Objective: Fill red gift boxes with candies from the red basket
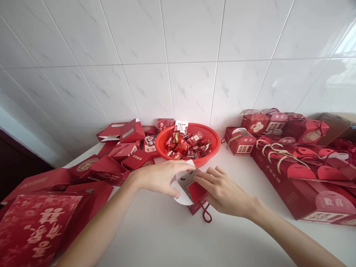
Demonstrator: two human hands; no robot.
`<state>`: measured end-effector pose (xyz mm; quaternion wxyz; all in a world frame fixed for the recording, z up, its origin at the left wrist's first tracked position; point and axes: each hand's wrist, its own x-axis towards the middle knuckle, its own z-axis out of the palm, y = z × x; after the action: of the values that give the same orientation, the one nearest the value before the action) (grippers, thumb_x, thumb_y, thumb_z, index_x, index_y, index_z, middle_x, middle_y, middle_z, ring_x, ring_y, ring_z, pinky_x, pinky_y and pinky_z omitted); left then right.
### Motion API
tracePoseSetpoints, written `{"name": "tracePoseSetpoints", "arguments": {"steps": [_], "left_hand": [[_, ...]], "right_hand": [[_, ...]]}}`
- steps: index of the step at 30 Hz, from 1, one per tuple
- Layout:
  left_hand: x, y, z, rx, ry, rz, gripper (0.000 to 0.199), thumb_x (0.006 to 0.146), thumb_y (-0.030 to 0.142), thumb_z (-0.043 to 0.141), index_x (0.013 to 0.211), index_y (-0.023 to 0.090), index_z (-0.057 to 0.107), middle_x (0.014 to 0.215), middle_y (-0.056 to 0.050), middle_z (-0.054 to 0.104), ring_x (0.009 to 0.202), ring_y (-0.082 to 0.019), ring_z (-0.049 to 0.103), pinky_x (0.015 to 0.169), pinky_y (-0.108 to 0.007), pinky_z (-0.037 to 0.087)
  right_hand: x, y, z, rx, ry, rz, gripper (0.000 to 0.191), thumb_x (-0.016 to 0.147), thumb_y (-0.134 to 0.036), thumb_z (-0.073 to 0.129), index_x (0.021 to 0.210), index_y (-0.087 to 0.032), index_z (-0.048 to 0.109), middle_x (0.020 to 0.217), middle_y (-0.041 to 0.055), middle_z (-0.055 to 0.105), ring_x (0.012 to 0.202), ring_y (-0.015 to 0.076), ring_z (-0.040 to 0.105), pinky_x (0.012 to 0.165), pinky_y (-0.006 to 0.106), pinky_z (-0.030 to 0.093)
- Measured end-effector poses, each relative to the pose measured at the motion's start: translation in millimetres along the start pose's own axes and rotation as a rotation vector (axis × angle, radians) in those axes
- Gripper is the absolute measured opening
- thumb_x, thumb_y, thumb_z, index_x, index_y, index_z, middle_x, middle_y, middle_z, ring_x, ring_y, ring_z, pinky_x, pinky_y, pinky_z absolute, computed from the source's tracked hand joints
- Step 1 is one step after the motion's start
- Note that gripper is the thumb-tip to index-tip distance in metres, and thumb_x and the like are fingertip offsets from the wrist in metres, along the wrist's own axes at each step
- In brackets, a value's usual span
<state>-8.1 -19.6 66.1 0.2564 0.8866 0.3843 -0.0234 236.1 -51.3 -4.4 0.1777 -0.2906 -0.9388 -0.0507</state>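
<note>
A small red gift box [195, 208] with white-lined flaps [183, 190] sits partly unfolded on the white table, in front of a red plastic basket. My left hand [157, 178] grips the flaps from the left, thumb on the near side and fingers across the top. On the other side, my right hand [222, 191] has its curled fingers pressed on the box's right part, by a red inner panel [197, 191]. A dark red cord loop [206, 215] hangs from the box below that hand. The right fingertips are partly hidden, as is the inside of the box.
The red basket [215, 142] holds several wrapped sweets [185, 145]. Red boxes [109, 168] and a red bag [41, 226] crowd the left. At right, a large red box [280, 185] holds several small handled boxes, with another small box [241, 142] beside it. A tiled wall [191, 81] stands behind.
</note>
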Motion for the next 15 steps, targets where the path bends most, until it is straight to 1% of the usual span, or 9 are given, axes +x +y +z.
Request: {"name": "tracePoseSetpoints", "arguments": {"steps": [2,4,6,8,9,10,12,13,15], "left_hand": [[-0.8,-3.1,3.4,-0.017,0.003,-0.021,0.088,0.072,0.026,0.077,0.152,0.031,0.041,0.158,-0.005,0.043,0.14,-0.032,0.046,0.1,-0.033,0.048],[-0.7,-4.8,6.6,-0.04,0.001,-0.009,0.092,0.071,0.024,0.076,0.154,0.032,0.038,0.162,-0.005,0.037,0.143,-0.032,0.041,0.102,-0.034,0.047],[-0.3,-5.6,8.9,-0.069,-0.021,0.009,0.095,0.07,0.021,0.075,0.156,0.032,0.035,0.163,-0.005,0.035,0.142,-0.031,0.044,0.101,-0.033,0.049],[-0.3,-6.1,10.2,-0.091,-0.045,0.03,0.098,0.069,0.021,0.075,0.157,0.032,0.033,0.163,-0.005,0.036,0.14,-0.03,0.046,0.099,-0.032,0.05],[-0.5,-6.4,10.7,-0.094,-0.051,0.038,0.098,0.069,0.021,0.075,0.157,0.033,0.032,0.162,-0.005,0.037,0.14,-0.03,0.047,0.099,-0.032,0.05],[-0.7,-6.7,11.2,-0.09,-0.052,0.042,0.098,0.069,0.023,0.076,0.157,0.033,0.032,0.161,-0.005,0.038,0.14,-0.03,0.047,0.1,-0.032,0.05],[-1.4,-6.9,13.1,-0.076,-0.035,0.042,0.096,0.07,0.026,0.077,0.156,0.033,0.034,0.161,-0.005,0.038,0.141,-0.03,0.046,0.103,-0.034,0.048],[-1.7,-6.6,14.4,-0.071,-0.023,0.035,0.095,0.071,0.027,0.076,0.155,0.033,0.034,0.161,-0.005,0.038,0.141,-0.03,0.045,0.104,-0.034,0.047],[-2.1,-5.0,17.4,-0.068,-0.007,0.015,0.092,0.072,0.03,0.076,0.155,0.033,0.035,0.16,-0.005,0.038,0.142,-0.031,0.044,0.104,-0.035,0.047]], "right_hand": [[-1.2,1.3,-4.3,-0.004,-0.072,0.046,0.062,0.076,-0.004,0.05,0.138,-0.01,0.051,0.128,0.017,0.065,0.082,0.0225,0.055,0.074,0.038,0.045],[-1.5,2.1,-7.8,0.028,-0.135,0.06,0.071,0.073,-0.003,0.05,0.144,-0.011,0.046,0.133,0.0171,0.063,0.083,0.0222,0.056,0.077,0.039,0.045],[-1.6,2.6,-10.6,0.115,-0.173,0.065,0.072,0.072,-0.002,0.051,0.143,-0.014,0.047,0.122,0.0137,0.067,0.083,0.022,0.056,0.08,0.039,0.046],[-2.3,3.5,-13.3,0.23,-0.138,0.082,0.069,0.073,-0.002,0.055,0.141,-0.016,0.05,0.107,0.0095,0.07,0.087,0.0224,0.056,0.084,0.04,0.046],[-3.3,4.6,-14.6,0.292,-0.095,0.088,0.063,0.075,-0.003,0.058,0.136,-0.017,0.054,0.102,0.0078,0.07,0.09,0.0224,0.056,0.087,0.04,0.046],[-4.6,6.0,-15.8,0.356,-0.045,0.089,0.053,0.078,-0.005,0.06,0.129,-0.018,0.059,0.098,0.0065,0.069,0.092,0.0221,0.057,0.09,0.04,0.046],[-8.6,9.9,-17.1,0.468,0.045,0.086,0.021,0.086,-0.012,0.064,0.105,-0.02,0.067,0.094,0.0055,0.068,0.094,0.0209,0.058,0.093,0.04,0.046],[-10.9,11.9,-16.9,0.503,0.075,0.088,0.004,0.089,-0.017,0.065,0.091,-0.02,0.067,0.095,0.0057,0.068,0.095,0.0204,0.06,0.093,0.04,0.047],[-16.0,15.0,-15.1,0.518,0.103,0.11,0.023,0.092,-0.026,0.067,0.071,-0.02,0.062,0.104,0.007,0.069,0.101,0.021,0.062,0.094,0.041,0.047]]}}
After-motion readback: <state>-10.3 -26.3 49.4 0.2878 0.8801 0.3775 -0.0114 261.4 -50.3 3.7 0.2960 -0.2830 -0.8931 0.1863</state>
